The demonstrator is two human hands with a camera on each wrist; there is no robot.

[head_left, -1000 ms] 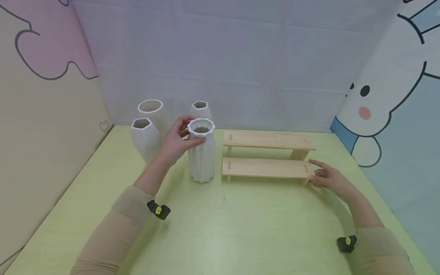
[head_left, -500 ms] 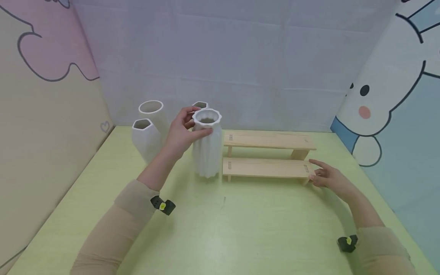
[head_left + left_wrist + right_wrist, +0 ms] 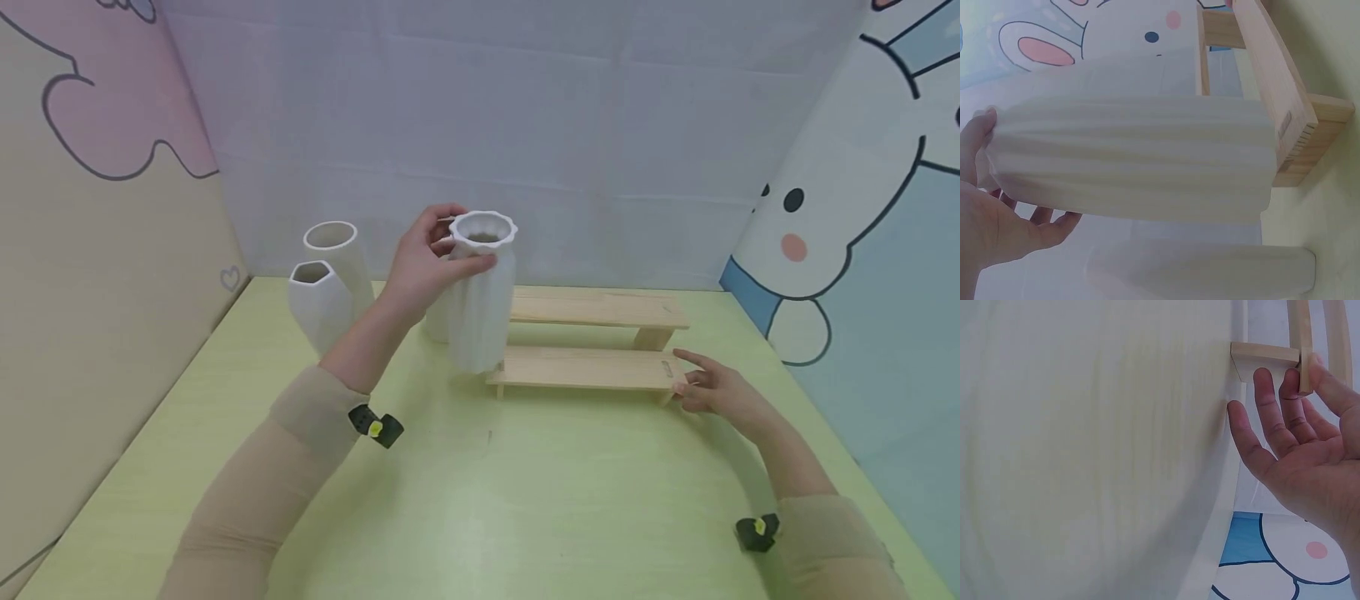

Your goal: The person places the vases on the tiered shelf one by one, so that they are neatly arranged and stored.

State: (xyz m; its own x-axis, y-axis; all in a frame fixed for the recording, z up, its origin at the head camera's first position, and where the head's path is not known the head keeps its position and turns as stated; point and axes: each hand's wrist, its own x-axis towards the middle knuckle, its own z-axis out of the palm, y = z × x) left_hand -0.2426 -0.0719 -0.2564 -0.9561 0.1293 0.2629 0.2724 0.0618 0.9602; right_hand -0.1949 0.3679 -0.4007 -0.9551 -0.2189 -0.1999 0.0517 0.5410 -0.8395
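My left hand [image 3: 426, 262] grips a white fluted vase [image 3: 483, 312] just below its scalloped rim, thumb on the near side. The vase is upright, raised, and its lower part overlaps the left end of a two-step wooden stand [image 3: 585, 367]. In the left wrist view the fluted vase [image 3: 1135, 159] lies across the picture, its base close to the end of the stand's board [image 3: 1282, 81]. My right hand [image 3: 723, 396] holds the right end of the lower step; in the right wrist view the thumb and fingers [image 3: 1266, 394] are on opposite sides of the board.
A round-mouthed white vase [image 3: 330, 236] and an angular white vase [image 3: 318, 308] stand at the left. Another white vase [image 3: 438, 323] is mostly hidden behind my left hand and the fluted vase. A pale curtain [image 3: 487, 108] hangs behind the table [image 3: 480, 500].
My left hand has lifted the fluted vase off the table and carried it right, to the stand's left end. My right hand and the stand have stayed in place.
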